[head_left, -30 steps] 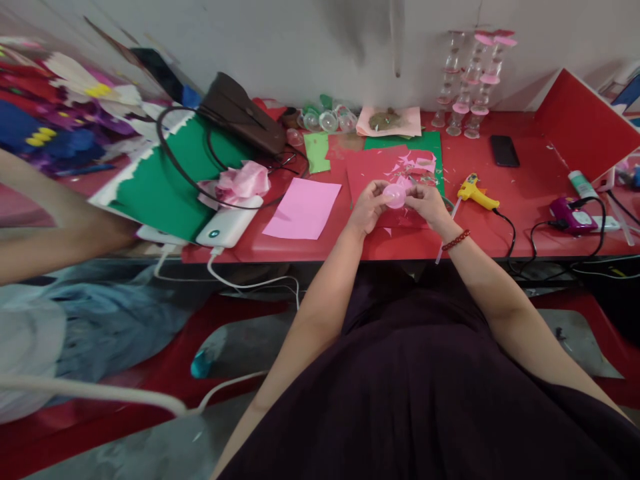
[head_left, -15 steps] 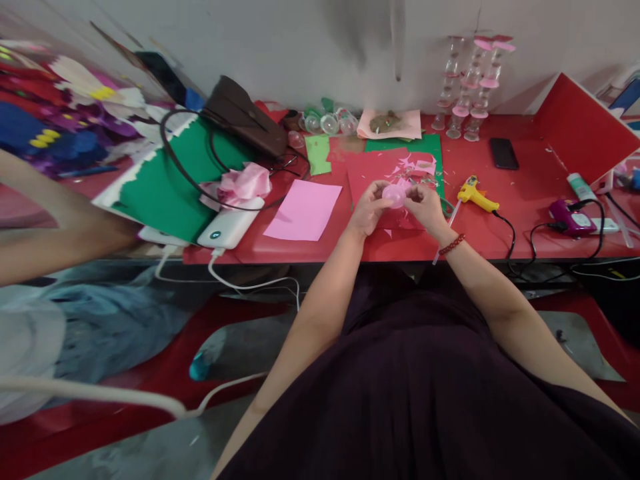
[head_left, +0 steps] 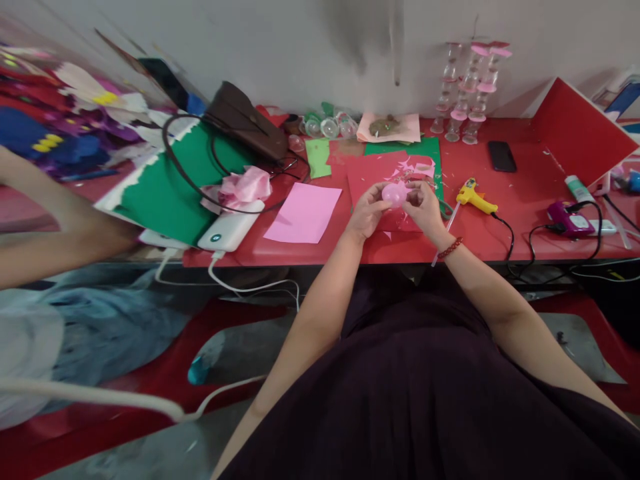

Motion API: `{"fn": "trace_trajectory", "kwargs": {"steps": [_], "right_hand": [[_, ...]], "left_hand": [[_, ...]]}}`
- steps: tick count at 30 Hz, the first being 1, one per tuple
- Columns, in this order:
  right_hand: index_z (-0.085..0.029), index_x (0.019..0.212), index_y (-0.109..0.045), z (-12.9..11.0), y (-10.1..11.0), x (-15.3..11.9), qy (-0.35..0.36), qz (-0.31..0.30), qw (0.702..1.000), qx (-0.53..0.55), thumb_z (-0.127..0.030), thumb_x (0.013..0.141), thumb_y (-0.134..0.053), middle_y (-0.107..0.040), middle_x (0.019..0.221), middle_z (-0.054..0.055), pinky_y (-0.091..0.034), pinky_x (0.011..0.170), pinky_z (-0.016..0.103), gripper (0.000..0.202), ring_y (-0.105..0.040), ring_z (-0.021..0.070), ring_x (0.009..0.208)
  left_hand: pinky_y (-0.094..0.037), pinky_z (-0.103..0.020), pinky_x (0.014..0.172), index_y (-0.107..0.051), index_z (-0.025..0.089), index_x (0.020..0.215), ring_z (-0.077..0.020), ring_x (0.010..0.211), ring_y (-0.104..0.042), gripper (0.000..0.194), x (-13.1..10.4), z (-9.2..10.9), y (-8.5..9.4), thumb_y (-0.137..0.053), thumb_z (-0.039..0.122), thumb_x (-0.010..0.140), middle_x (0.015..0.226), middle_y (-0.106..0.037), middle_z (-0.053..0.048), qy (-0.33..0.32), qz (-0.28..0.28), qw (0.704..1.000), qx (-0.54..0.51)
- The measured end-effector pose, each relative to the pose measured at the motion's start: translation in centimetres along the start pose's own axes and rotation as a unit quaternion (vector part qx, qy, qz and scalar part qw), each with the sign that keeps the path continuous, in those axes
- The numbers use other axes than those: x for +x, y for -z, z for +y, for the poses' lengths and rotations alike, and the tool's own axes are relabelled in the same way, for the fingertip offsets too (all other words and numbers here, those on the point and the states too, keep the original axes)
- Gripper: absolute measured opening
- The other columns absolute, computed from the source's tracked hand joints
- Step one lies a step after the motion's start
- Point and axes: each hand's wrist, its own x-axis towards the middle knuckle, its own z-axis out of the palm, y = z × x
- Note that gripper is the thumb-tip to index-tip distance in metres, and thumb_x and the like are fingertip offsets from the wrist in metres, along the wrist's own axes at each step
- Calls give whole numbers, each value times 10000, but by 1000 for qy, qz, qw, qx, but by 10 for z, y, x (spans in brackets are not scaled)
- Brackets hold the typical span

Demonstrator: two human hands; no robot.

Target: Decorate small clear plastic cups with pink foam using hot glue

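The red table [head_left: 520,207] stood against a pale wall, crowded with craft scraps. Above a red sheet [head_left: 373,175] both hands met: the left hand [head_left: 367,212] and right hand [head_left: 426,208] pinched a small pink round piece [head_left: 395,194] between curled fingertips. A pink paper [head_left: 303,213] lay just left, a yellow glue gun [head_left: 474,196] right, a phone [head_left: 501,156] farther back.

Matt pink paper sheet [head_left: 303,213], glossy red tabletop [head_left: 520,207], clear plastic cups [head_left: 327,125]
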Motion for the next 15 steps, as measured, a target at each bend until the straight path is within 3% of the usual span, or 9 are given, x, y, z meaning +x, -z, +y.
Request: {"fn": "trace_trajectory", "kwargs": {"steps": [9,15], "right_hand": [[-275,1103,-504,6,2,3,13,35,999,12,-233,778,-703,-626,855,-28,-501,747,317,383,-630,153,799],[-271,1117,-528,8,5,4,-11,-3,999,32,-254,785,-711,-626,854,-24,-495,725,309,380,-623,150,791]], "left_hand": [[-510,-320,974,-678,262,1110,-191,1067,-669,544,-1,-4,2,-881,265,605,1103,-713,-12,9,-17,1000,7],[-529,-318,955,-704,238,1022,-170,977,-675,442,-3,-1,-1,-881,288,620,1025,-731,-4,13,-10,1000,-4]]}}
